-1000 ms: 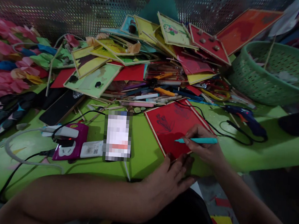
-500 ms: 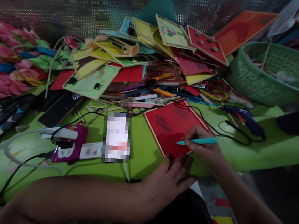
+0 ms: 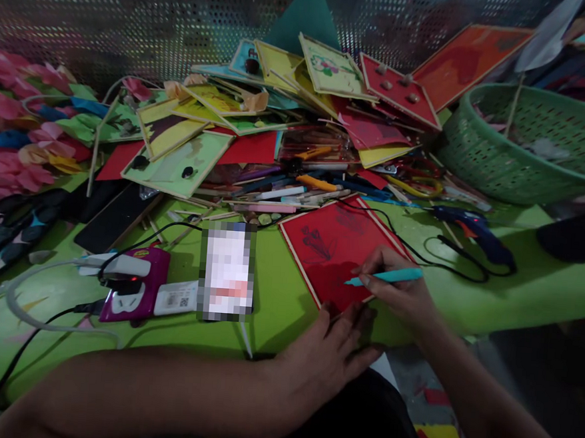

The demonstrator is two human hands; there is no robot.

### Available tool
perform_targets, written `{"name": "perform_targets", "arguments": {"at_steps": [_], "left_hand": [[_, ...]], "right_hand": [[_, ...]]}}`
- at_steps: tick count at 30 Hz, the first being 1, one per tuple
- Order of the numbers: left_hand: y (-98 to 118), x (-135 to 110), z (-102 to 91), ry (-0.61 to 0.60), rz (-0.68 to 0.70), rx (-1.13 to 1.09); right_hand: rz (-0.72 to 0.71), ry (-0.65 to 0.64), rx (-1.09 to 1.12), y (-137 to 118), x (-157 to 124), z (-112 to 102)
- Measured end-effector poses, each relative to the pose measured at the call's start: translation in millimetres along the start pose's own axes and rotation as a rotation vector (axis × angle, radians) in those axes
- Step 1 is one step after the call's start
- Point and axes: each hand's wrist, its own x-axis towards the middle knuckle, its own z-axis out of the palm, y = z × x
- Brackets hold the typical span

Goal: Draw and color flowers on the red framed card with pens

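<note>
A red card (image 3: 313, 274) with a thin stick frame lies tilted on the green table, dark flower-like lines drawn on it. My right hand (image 3: 398, 290) is closed around a turquoise felt-tip pen (image 3: 393, 275), its tip at the card's lower part. Along the card's near edge rests my left hand (image 3: 327, 361), fingers spread, fingertips on the edge. Left of the card is a phone (image 3: 227, 271) with a blurred screen.
A purple power strip (image 3: 140, 288) with plugs and cables sits at left. Framed cards (image 3: 176, 164), pens and sticks pile up behind. To the right are a glue gun (image 3: 476, 232) with its cord and a green basket (image 3: 517, 154). Pink paper flowers (image 3: 6, 152) fill the far left.
The view has shifted slightly. The pen tip stays over nearly the same part of the red card, and my left hand keeps its place on the edge.
</note>
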Motion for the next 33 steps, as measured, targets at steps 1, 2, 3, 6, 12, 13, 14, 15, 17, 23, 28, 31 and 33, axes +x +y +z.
{"name": "perform_targets", "arguments": {"at_steps": [1, 2, 3, 6, 12, 13, 14, 15, 17, 23, 28, 31, 33], "left_hand": [[-0.1, 0.1, 0.0, -0.004, 0.005, 0.003], [-0.1, 0.1, -0.1, -0.003, 0.007, 0.005], [-0.1, 0.1, -0.1, -0.001, 0.005, 0.006], [0.2, 0.0, 0.4, 0.009, -0.007, 0.013], [-0.1, 0.6, 0.8, -0.007, 0.018, 0.026], [-0.5, 0.7, 0.4, -0.002, 0.018, 0.031], [-0.9, 0.9, 0.0, 0.001, 0.02, 0.035], [-1.4, 1.0, -0.6, -0.002, 0.023, 0.038], [-2.2, 1.2, -2.0, -0.023, 0.032, 0.032], [-1.0, 0.4, -2.6, -0.026, 0.006, 0.002], [-1.2, -0.6, -2.3, 0.03, -0.015, -0.001], [-2.3, -0.7, -2.3, 0.029, -0.007, -0.009], [-2.3, -0.5, -2.0, 0.012, 0.007, -0.011]], "right_hand": [[-0.003, 0.011, -0.02, -0.1, 0.0, 0.3], [-0.005, 0.023, -0.042, 0.0, 0.1, 0.4], [-0.008, 0.034, -0.062, 0.2, 0.3, 0.4], [-0.025, 0.056, -0.091, 0.8, 1.2, 0.3], [-0.046, 0.09, -0.144, -4.1, 3.4, 1.3], [-0.043, 0.093, -0.15, -5.4, 3.7, 1.5], [-0.043, 0.096, -0.151, -6.6, 3.9, 1.8], [-0.044, 0.1, -0.15, -7.4, 4.1, 1.9], [-0.042, 0.1, -0.144, -7.8, 4.3, 2.0], [0.008, 0.215, 0.127, -3.3, 1.7, -0.5], [0.08, 0.157, 0.21, -4.9, -3.5, -3.6], [0.082, 0.074, 0.094, -9.3, -6.3, -4.2], [0.102, 0.031, 0.052, -12.3, -7.1, -3.7]]}}
